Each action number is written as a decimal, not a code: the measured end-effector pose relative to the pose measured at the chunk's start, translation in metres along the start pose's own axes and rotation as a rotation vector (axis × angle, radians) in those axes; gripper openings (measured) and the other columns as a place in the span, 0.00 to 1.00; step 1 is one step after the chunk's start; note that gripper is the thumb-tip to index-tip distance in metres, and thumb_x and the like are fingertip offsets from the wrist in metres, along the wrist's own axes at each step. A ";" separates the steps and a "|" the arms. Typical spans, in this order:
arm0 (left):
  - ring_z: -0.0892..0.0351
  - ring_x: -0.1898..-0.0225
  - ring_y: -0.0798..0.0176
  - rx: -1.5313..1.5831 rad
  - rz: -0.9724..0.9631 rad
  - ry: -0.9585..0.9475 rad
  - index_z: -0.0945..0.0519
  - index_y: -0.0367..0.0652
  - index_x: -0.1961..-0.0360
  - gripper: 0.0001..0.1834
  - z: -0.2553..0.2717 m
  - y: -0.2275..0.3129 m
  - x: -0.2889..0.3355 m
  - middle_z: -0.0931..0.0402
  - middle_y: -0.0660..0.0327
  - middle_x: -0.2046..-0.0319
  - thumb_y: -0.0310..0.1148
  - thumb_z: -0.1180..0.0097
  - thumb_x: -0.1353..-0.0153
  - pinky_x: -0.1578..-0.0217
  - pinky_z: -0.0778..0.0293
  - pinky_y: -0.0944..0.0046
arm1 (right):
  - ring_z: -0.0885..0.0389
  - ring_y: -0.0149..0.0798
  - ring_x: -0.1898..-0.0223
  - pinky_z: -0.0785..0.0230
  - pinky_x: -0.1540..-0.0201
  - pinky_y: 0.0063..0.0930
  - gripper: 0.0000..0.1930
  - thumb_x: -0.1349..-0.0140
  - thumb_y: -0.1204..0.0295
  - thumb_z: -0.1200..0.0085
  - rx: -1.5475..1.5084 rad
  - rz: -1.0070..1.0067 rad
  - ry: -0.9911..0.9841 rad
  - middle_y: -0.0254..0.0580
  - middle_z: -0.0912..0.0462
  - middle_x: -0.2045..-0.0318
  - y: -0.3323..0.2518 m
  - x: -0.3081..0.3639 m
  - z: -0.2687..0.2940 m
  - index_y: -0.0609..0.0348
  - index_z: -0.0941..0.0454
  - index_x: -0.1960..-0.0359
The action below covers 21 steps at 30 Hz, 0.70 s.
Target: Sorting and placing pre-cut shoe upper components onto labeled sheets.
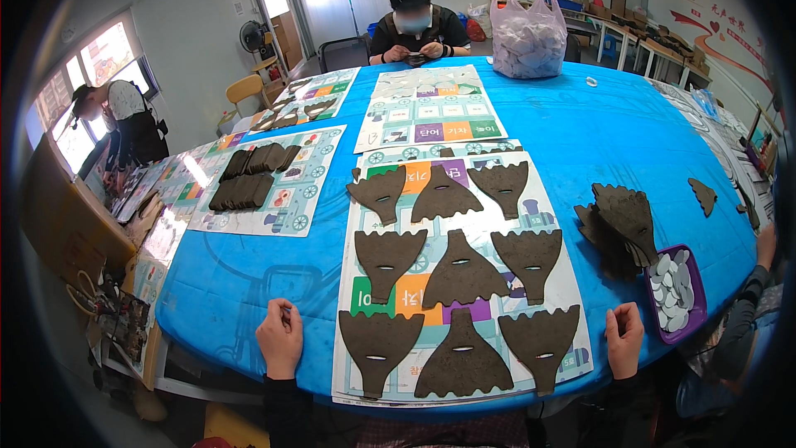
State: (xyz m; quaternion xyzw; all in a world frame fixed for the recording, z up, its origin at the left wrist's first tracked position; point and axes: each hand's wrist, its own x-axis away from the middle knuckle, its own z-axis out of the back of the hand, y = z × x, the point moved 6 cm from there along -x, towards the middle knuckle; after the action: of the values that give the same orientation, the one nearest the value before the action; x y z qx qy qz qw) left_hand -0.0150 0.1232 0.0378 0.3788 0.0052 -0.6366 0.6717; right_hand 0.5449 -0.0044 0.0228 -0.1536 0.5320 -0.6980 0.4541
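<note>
My left hand [279, 338] rests on the blue table near its front edge, fingers curled in and nothing visible in them. On the other side of a printed sheet [541, 199], my right hand [623, 338] lies likewise, loosely closed. Between them, several dark brown fan-shaped pieces [461, 357] with scalloped edges and small slits lie in rows on the sheet. Neither hand touches them. Beyond my right hand is a pile of similar dark pieces [622, 220]. Beside it stands a purple basket [701, 315] holding white oval pieces [670, 292].
Stacked dark strips [249, 187] lie on a sheet at left. Across the blue table [580, 141], a person [412, 29] handles a small dark thing near a bag of white pieces [528, 41]. Another person's sleeve [750, 286] is at right. A third person [128, 120] bends at far left.
</note>
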 end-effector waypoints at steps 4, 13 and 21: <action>0.27 0.82 0.60 0.009 0.004 0.000 0.27 0.41 0.66 0.06 0.000 0.000 0.000 0.28 0.61 0.83 0.32 0.45 0.37 0.77 0.31 0.59 | 0.39 0.18 0.80 0.50 0.79 0.17 0.10 0.34 0.73 0.45 -0.012 -0.005 -0.002 0.26 0.34 0.81 0.003 0.000 0.000 0.59 0.33 0.70; 0.26 0.82 0.59 -0.003 0.011 -0.013 0.27 0.41 0.66 0.06 -0.001 -0.001 0.000 0.27 0.61 0.82 0.32 0.46 0.37 0.76 0.31 0.59 | 0.39 0.18 0.81 0.50 0.79 0.17 0.10 0.35 0.73 0.45 -0.009 -0.003 0.005 0.26 0.34 0.81 0.003 0.000 0.000 0.59 0.33 0.70; 0.27 0.83 0.59 -0.009 0.005 -0.011 0.26 0.41 0.67 0.06 -0.001 -0.001 0.000 0.28 0.61 0.83 0.31 0.45 0.39 0.78 0.32 0.59 | 0.39 0.18 0.81 0.49 0.79 0.17 0.10 0.34 0.73 0.45 -0.013 0.000 0.004 0.26 0.34 0.81 0.001 0.000 0.000 0.59 0.33 0.70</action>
State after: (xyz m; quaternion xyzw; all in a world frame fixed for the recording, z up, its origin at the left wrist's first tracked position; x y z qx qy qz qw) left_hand -0.0156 0.1238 0.0360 0.3724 0.0034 -0.6369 0.6751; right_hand 0.5453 -0.0046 0.0222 -0.1550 0.5373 -0.6949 0.4521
